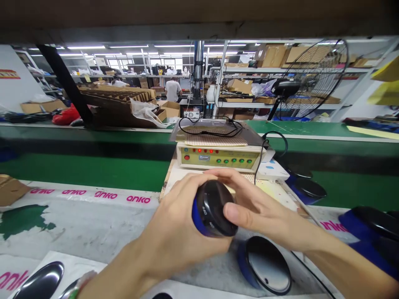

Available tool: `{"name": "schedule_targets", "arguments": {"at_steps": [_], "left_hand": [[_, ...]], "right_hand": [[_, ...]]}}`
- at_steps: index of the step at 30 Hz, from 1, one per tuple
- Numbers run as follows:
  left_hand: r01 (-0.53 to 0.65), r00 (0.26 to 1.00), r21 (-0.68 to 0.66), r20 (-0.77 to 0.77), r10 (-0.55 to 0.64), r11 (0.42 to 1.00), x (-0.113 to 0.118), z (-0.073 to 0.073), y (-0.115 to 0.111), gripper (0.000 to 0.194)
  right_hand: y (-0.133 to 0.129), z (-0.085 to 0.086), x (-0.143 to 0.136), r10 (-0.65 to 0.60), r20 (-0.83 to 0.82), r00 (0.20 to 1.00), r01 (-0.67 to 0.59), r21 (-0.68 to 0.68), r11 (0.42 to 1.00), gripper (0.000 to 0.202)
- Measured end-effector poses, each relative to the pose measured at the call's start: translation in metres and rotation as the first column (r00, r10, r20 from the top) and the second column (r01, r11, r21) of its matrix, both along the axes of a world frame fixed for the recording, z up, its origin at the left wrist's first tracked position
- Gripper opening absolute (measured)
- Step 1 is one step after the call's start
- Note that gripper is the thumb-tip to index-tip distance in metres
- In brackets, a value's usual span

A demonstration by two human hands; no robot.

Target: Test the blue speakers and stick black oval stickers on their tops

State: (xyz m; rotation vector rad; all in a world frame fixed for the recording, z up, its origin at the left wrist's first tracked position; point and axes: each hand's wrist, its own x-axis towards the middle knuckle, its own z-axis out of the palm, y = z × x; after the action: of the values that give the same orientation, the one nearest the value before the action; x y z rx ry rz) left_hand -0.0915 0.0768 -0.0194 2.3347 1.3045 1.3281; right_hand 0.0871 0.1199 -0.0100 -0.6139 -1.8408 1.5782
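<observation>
A round blue device with a black top [215, 203] marked OFF and ON is held up over the bench, tilted toward me. My left hand [174, 216] wraps around its blue side. From the right, my right hand [252, 201] grips it too, with the thumb pressed on the black top and the fingers at the far side. Just below my right hand, a similar blue device with a glossy black disc face [268, 265] lies on the bench. Behind both hands stands a cream test box [221, 158] with red lights and green buttons.
More blue-and-black devices [374, 224] sit at the right. Glossy black discs [40, 282] lie on a white sheet at lower left. A green conveyor belt [124, 170] runs across behind the bench. Black cables cross the test box. A fan [311, 79] and a person [173, 89] are farther back.
</observation>
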Motion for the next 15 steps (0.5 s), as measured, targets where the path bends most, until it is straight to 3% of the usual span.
{"name": "schedule_targets", "arguments": {"at_steps": [2, 6, 10, 15], "left_hand": [[-0.03, 0.999, 0.024, -0.022, 0.03, 0.999, 0.003, 0.008, -0.005, 0.057], [-0.128, 0.984, 0.062, -0.116, 0.135, 0.99, 0.004, 0.019, -0.018, 0.053], [-0.206, 0.952, 0.071, -0.215, 0.217, 0.976, -0.003, 0.036, -0.036, 0.055], [-0.286, 0.906, 0.096, -0.296, 0.302, 0.953, -0.012, 0.068, -0.056, 0.044]], "right_hand": [[0.0, -0.001, -0.002, 0.052, -0.085, 0.995, -0.061, -0.107, 0.992, 0.042], [-0.003, -0.005, -0.012, 0.096, -0.269, 0.958, -0.178, -0.296, 0.939, 0.033], [-0.007, 0.006, -0.024, 0.146, -0.316, 0.937, -0.24, -0.281, 0.929, 0.027], [-0.01, 0.039, -0.032, 0.175, -0.179, 0.968, -0.197, -0.11, 0.974, 0.037]]}}
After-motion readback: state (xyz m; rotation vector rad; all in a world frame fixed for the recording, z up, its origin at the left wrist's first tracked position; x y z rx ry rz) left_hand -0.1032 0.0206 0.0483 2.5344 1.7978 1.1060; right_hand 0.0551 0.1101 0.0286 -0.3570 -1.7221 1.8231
